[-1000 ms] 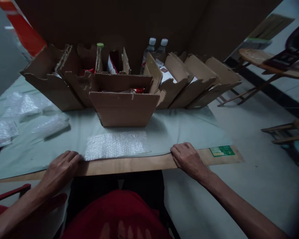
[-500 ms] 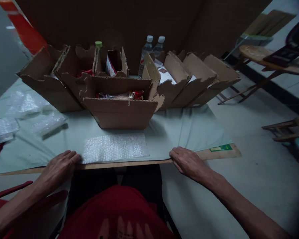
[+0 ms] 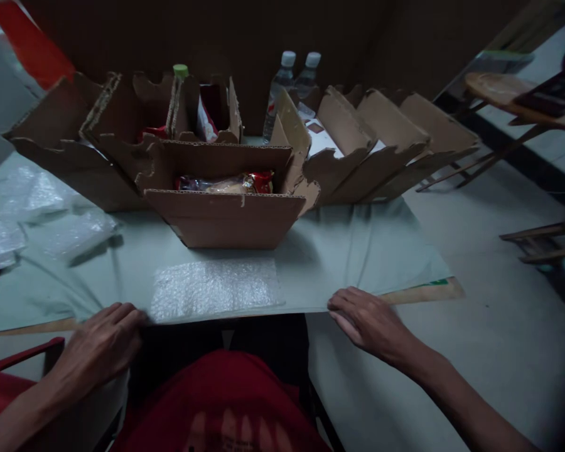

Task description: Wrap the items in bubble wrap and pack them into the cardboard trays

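A pale green cloth [image 3: 358, 251] covers the table. My left hand [image 3: 98, 345] grips its near edge at the left, fingers curled over the hem. Further right, my right hand [image 3: 367, 320] holds the same edge. Between the hands a flat sheet of bubble wrap [image 3: 214, 289] lies on the cloth. Just behind it stands an open cardboard box [image 3: 226, 220] with red and clear snack packets [image 3: 226, 183] inside.
More open cardboard boxes stand at the back left [image 3: 70, 163] and in a row at the back right [image 3: 386, 150]. Two water bottles [image 3: 287, 81] are behind them. Loose bubble wrap pieces [image 3: 51, 213] lie left. A red chair [image 3: 9, 370] and wooden furniture [image 3: 541, 242] flank the table.
Both hands have drawn back toward me with the cloth's edge, so the cloth now hides most of the bare wooden table edge. The bubble wrap and box came nearer with it.
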A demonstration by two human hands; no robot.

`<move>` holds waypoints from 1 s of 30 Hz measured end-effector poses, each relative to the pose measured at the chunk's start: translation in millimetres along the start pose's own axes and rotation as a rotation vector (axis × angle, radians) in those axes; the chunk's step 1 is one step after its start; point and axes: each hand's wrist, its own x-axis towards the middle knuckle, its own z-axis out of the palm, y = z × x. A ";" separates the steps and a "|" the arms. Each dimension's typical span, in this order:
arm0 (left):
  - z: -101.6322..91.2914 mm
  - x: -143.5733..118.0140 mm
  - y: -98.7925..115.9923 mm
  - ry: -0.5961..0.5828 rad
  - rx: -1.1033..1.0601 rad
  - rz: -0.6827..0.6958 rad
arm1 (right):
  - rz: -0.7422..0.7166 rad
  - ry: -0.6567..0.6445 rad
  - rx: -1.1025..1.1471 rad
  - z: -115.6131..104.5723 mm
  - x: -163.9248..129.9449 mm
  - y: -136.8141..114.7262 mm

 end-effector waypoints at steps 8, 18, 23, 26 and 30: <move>-15.9 48.6 37.9 0.238 -0.046 0.059 | -0.045 0.259 0.198 -1.0 70.0 -40.9; 15.1 -0.3 -49.4 0.270 0.012 -0.417 | -0.263 0.326 0.165 61.0 149.4 -81.1; -6.4 -55.2 -76.0 0.562 -0.202 -0.866 | -0.308 0.391 0.185 72.8 151.3 -71.3; -22.9 -68.9 -98.9 0.750 -0.345 -1.216 | -0.348 0.422 0.164 72.9 155.1 -70.8; -35.7 -81.5 -130.3 0.874 -0.419 -1.409 | -0.352 0.436 0.168 76.5 156.9 -69.3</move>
